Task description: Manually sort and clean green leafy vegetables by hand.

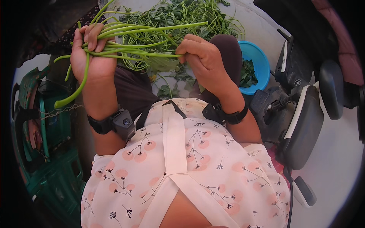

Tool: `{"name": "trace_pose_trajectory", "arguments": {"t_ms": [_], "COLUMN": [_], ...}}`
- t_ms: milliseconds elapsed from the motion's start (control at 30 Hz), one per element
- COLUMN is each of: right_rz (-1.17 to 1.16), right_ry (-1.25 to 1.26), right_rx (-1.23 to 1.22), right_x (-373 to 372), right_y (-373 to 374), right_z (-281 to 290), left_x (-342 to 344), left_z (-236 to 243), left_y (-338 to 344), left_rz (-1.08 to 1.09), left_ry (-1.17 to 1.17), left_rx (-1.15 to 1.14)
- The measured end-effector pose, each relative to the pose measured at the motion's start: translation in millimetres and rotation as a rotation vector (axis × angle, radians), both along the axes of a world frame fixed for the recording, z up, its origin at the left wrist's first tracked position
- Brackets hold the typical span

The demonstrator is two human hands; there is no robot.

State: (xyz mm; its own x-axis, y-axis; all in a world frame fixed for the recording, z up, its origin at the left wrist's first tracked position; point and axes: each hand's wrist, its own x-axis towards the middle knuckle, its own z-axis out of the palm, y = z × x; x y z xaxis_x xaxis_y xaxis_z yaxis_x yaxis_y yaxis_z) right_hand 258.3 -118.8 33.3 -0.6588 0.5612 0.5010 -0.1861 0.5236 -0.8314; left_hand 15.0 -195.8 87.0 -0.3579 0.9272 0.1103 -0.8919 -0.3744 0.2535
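My left hand [93,57] is closed round a bunch of long green stems [133,50], palm turned up. Their thicker ends poke out on its left, one thick stem hanging down beside the wrist. On the right, my right hand [201,60] pinches the tip of one stem between thumb and forefinger, drawn level from the bunch. Behind and below both hands lies a large heap of leafy green stems [182,19] on the pale floor. A few loose leaves [167,92] lie between my knees.
Beyond my right knee stands a blue basin [262,66] with dark green leaves [248,74] in it. A parked two-wheeler [300,125] is close on the right. Green plastic chairs [57,171] stand at left. Dark patterned cloth [72,28] is at upper left.
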Motion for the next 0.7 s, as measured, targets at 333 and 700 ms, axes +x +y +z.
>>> {"name": "trace_pose_trajectory", "arguments": {"t_ms": [333,700], "right_rz": [-0.500,-1.171], "right_ry": [-0.095,-0.697], "right_rx": [-0.046,0.445], "right_x": [51,191], "right_y": [39,132], "right_z": [-8,-88], "left_x": [-12,2], "left_z": [5,23], "left_y": [4,8], "left_rz": [0.016,-0.030], "left_ry": [-0.026,-0.062], "left_rx": [0.022,0.010]}}
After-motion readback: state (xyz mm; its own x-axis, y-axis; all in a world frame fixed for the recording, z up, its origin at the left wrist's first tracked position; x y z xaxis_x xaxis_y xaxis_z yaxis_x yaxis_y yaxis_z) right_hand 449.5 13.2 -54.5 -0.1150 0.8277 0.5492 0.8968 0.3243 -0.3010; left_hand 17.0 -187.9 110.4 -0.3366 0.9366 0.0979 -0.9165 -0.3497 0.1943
